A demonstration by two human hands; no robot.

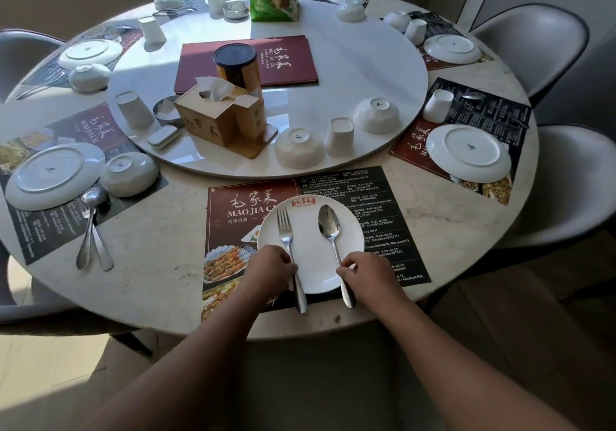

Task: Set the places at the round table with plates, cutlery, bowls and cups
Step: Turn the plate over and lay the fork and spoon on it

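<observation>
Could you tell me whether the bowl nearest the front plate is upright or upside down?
Upside down: the bowl rests on its rim on the turntable, its marked foot ring facing up.

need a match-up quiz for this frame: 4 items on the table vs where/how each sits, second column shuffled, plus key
Items
1. fork
2. spoon
3. tissue box
4. right-side plate

States
A. upside down on a placemat
B. handle gripped by the right hand, lying across the near plate
C. standing on the turntable
D. handle gripped by the left hand, lying across the near plate

Pairs: 1-D, 2-B, 3-C, 4-A
</observation>
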